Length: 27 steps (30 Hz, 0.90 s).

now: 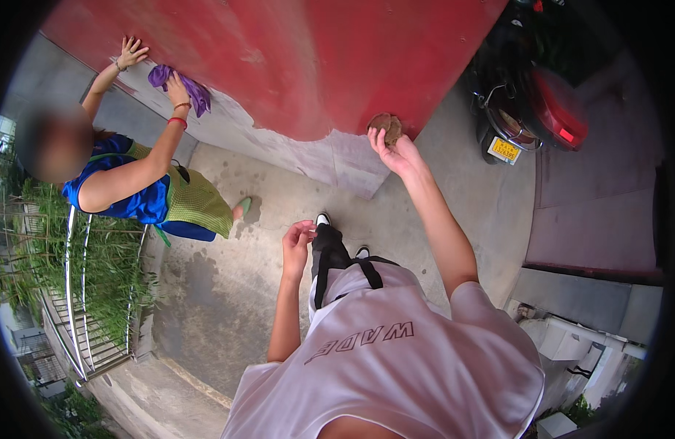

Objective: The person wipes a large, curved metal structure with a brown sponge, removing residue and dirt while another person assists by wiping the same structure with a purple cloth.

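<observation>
My right hand (391,153) holds a brown, roundish scrubbing pad or cloth (392,125) against the lower right part of a red-painted wall (365,66). The pad's exact material is hard to make out. Below the red, the wall shows a whitish, streaked band (346,156) with an uneven border. My left hand (296,247) hangs in front of my body, away from the wall, with nothing in it and its fingers loosely bent.
At left, a co-worker (145,181) in a green apron presses a purple cloth (197,96) to the wall. A motorcycle (513,120) stands right of the wall corner. A metal railing (68,263) with plants borders the concrete floor (277,192), which has damp patches.
</observation>
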Tool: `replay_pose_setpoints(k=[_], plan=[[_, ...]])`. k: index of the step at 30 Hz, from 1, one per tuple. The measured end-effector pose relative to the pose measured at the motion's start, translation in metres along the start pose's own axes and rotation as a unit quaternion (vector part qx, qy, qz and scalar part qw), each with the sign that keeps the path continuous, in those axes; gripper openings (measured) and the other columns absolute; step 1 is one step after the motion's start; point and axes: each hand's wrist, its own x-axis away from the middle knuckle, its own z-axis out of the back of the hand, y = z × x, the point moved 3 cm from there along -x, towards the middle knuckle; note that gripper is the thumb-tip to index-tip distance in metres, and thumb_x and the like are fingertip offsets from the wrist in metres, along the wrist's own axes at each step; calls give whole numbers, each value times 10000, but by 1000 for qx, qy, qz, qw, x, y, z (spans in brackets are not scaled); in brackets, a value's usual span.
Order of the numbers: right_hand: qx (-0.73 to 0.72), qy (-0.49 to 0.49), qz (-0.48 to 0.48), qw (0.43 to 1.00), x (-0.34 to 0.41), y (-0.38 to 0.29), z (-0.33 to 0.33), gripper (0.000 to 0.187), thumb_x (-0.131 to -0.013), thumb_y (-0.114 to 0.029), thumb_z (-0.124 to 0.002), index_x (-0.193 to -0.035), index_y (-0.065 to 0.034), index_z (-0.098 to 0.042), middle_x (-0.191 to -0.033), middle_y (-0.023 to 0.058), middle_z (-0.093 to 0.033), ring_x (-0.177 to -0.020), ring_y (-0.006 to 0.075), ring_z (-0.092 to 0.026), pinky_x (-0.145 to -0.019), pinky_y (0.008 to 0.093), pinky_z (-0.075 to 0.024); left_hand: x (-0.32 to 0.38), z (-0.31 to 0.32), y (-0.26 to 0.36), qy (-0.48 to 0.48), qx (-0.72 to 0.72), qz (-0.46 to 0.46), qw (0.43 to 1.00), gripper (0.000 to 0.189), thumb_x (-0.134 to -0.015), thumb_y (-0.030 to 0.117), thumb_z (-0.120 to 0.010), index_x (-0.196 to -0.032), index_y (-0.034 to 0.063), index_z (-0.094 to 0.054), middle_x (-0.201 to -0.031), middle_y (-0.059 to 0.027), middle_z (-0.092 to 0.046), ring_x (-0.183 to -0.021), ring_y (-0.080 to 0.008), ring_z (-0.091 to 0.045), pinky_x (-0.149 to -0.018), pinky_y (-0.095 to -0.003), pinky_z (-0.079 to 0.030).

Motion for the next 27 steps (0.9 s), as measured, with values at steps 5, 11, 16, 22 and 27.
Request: replay_pose_setpoints(k=[5,11,16,22,27], plan=[[33,-42,-23,998,-51,35,-46,275,-1016,-167,-416,-1141,-1,-596,-1182,196,-520,-998,322,-548,-730,285,-622,-3,-11,15,-12,4,-33,999,226,-986,119,-482,-1143,30,-618,-1047,-72,-676,-897,-139,-634,-839,-289,-503],[-74,-63,-109,989,23,-11,-9,437,-1004,-235,-466,-1322,55,-394,-1189,257,-465,-967,297,-558,-717,301,-603,27,-1,6,18,15,-6,1000,231,-951,74,-489,-1132,21,-622,-1038,-79,-682,-894,-150,-637,-847,-292,-502],[68,-29,14,997,33,-23,-1,354,-1020,-254,-462,-1237,12,-549,-1143,211,-571,-969,305,-603,-715,301,-619,7,4,-12,13,39,-11,999,235,-940,22,-474,-1123,39,-620,-1025,-55,-683,-878,-134,-636,-841,-286,-501],[125,-3,-12,992,-69,49,-63,279,-1023,-187,-412,-1181,-33,-583,-1183,197,-535,-985,333,-567,-678,283,-616,-4,-11,-3,-2,57,-27,998,215,-957,36,-480,-1123,35,-617,-1035,-66,-680,-879,-139,-639,-836,-283,-509],[21,3,-67,998,-23,12,-37,334,-1026,-205,-416,-1272,6,-497,-1176,237,-491,-942,298,-567,-675,277,-613,-5,5,-9,16,60,-32,998,211,-971,55,-481,-1130,39,-618,-1038,-64,-679,-878,-135,-638,-831,-284,-508]])
